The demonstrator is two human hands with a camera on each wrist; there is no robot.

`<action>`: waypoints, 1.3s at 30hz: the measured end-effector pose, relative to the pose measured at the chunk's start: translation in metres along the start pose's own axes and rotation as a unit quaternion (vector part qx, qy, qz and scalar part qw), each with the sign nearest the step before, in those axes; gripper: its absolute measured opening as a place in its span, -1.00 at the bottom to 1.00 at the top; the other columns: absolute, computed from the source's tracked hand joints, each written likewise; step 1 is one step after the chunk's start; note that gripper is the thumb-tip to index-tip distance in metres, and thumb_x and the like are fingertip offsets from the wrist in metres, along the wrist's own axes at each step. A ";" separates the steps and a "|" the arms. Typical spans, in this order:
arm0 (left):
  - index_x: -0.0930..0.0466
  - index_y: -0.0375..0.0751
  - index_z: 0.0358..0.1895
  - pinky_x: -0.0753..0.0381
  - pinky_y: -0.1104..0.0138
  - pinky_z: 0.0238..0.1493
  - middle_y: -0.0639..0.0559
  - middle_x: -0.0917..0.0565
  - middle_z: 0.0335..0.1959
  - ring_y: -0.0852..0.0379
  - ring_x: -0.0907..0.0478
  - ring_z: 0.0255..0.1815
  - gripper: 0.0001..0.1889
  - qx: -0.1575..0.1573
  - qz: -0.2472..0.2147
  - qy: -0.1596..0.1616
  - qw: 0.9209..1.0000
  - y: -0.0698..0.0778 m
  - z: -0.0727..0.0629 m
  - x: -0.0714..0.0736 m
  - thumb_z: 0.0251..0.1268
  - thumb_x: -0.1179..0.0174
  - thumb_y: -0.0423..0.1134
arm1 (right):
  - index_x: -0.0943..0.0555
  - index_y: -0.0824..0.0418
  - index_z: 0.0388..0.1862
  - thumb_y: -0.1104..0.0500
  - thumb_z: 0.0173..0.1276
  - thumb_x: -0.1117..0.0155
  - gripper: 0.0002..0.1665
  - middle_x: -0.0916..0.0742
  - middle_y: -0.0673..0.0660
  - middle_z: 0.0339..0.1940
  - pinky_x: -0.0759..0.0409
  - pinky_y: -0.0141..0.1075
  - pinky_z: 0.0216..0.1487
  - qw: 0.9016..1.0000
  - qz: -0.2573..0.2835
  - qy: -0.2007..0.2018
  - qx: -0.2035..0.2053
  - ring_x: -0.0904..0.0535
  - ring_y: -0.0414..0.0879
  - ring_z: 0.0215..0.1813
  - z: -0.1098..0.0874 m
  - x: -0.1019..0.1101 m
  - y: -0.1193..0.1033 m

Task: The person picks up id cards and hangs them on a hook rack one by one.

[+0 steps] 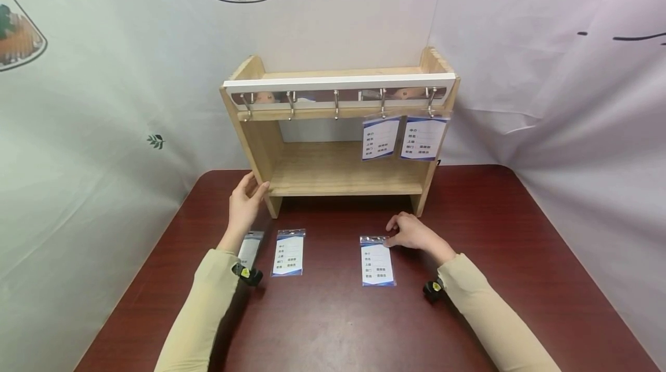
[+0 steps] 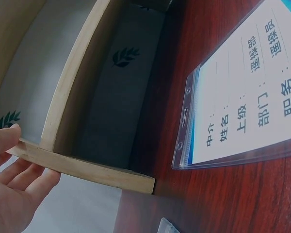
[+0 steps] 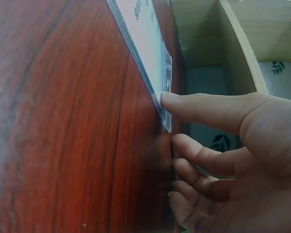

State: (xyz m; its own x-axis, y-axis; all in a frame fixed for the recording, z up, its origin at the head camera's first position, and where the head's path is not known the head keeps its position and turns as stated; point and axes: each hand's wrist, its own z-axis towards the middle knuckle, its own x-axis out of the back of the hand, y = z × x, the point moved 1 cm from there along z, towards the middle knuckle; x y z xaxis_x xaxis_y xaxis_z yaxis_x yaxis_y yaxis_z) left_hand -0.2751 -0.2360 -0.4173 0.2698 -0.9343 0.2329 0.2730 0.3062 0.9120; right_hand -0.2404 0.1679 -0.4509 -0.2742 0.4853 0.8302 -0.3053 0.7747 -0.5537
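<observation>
My left hand (image 1: 244, 204) grips the left side panel of a wooden shelf (image 1: 346, 187), thumb (image 2: 8, 138) on one face and fingers on the other. My right hand (image 1: 413, 232) is at the top right corner of a badge holder (image 1: 377, 265) lying on the table. In the right wrist view its thumb (image 3: 184, 104) touches that corner, while the bent fingers (image 3: 203, 158) stay beside the edge, apart from the thumb. Another badge holder (image 1: 288, 255) lies below the shelf's left leg. A third badge holder (image 1: 250, 249) is partly hidden by my left forearm.
Metal hooks (image 1: 336, 105) line a white-edged rail (image 1: 338, 83) across the shelf's front. Two badge holders hang from the right-hand hooks, one (image 1: 380, 137) beside the other (image 1: 424, 137). A dark red table (image 1: 333, 326) carries everything. Pale printed curtains (image 1: 104, 106) surround it.
</observation>
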 end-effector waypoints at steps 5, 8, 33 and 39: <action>-0.46 -0.29 0.36 -0.70 0.44 -0.04 -0.33 -0.61 0.20 -0.19 -0.60 0.18 -0.49 0.004 -0.009 -0.001 1.000 0.001 0.000 0.000 0.42 -0.29 -0.23 | -0.69 0.26 -0.28 0.18 0.09 -0.59 -0.72 -0.64 0.08 -0.33 -0.53 -0.25 -0.17 1.000 0.016 -0.009 -0.009 -0.50 -0.08 -0.24 0.002 -0.001 0.000; -0.46 -0.29 0.36 -0.69 0.44 -0.03 -0.32 -0.61 0.21 -0.18 -0.59 0.20 -0.49 0.004 -0.011 -0.003 1.000 0.002 -0.002 0.001 0.42 -0.29 -0.22 | -0.70 0.24 -0.32 0.20 0.09 -0.58 -0.76 -0.64 0.03 -0.41 -0.51 -0.29 -0.22 1.000 0.024 -0.013 -0.015 -0.49 -0.13 -0.30 0.003 -0.001 -0.001; -0.45 -0.28 0.38 -0.67 0.46 0.00 -0.32 -0.60 0.22 -0.15 -0.58 0.23 -0.47 -0.001 -0.007 -0.003 1.000 0.002 -0.002 0.001 0.42 -0.29 -0.18 | -0.63 0.22 -0.37 0.21 0.13 -0.56 -0.77 -0.58 -0.01 -0.47 -0.44 -0.35 -0.32 0.999 0.044 -0.018 -0.026 -0.45 -0.17 -0.39 0.002 -0.003 0.002; -0.46 -0.29 0.36 -0.68 0.46 -0.01 -0.34 -0.59 0.22 -0.18 -0.57 0.23 -0.48 0.000 -0.013 -0.002 1.000 0.002 -0.002 0.001 0.42 -0.29 -0.22 | -0.62 0.22 -0.39 0.21 0.12 -0.57 -0.76 -0.58 -0.02 -0.49 -0.43 -0.36 -0.34 0.998 0.050 -0.019 -0.029 -0.45 -0.18 -0.41 0.002 -0.005 0.003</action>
State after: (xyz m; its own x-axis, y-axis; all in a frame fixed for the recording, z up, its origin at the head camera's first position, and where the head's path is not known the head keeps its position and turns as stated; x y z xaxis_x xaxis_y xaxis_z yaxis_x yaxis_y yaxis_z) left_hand -0.2726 -0.2356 -0.4156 0.2588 -0.9426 0.2111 0.2803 0.2825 0.9174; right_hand -0.2421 0.1671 -0.4565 -0.3355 0.5469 0.7670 -0.2211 0.7457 -0.6285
